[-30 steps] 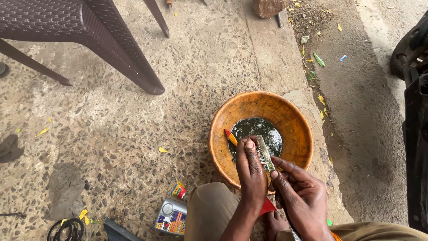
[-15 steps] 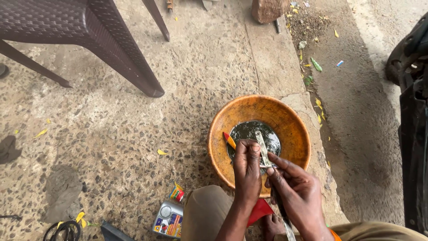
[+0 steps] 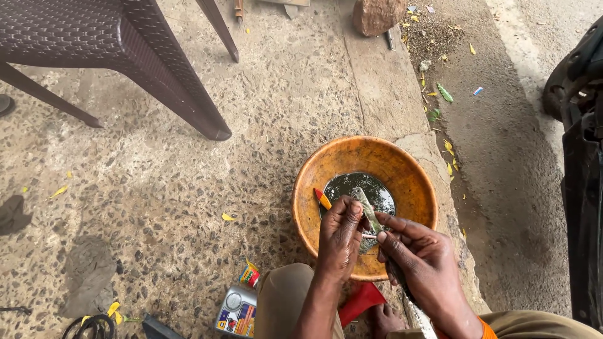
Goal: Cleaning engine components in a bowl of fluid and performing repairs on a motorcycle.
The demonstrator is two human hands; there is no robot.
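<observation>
Over orange bowl of dark liquid | left hand and right hand both pinch thin wet strip | strip's lower end hidden behind fingers | small tin cut off at frame edge

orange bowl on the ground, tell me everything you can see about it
The orange bowl is round, wide and shallow, plastic by the look, its inner wall stained and scuffed brown. It sits upright on the speckled concrete floor at the edge of a step. A pool of dark water lies in its bottom, and a small red and yellow piece rests on the inner wall. The left hand and right hand hold a thin strip over it.
</observation>
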